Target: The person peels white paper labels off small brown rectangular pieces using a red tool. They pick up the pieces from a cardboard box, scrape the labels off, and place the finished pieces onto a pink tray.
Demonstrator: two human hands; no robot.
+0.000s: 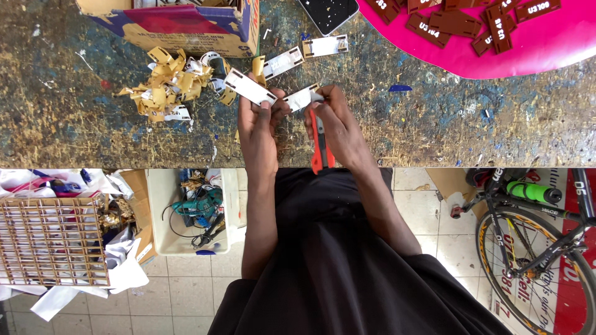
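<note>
Paint-stained workbench [93,124], front edge | your left hand [259,124] pinches white tag [249,87] | your right hand [335,127] grips orange cutter [319,149], apparently pinching second tag [302,98]

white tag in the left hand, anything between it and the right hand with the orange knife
Nothing visible. The left hand holds a white tag; the right hand, with the orange knife, pinches a second tag beside it, with only bare bench top between.
</note>
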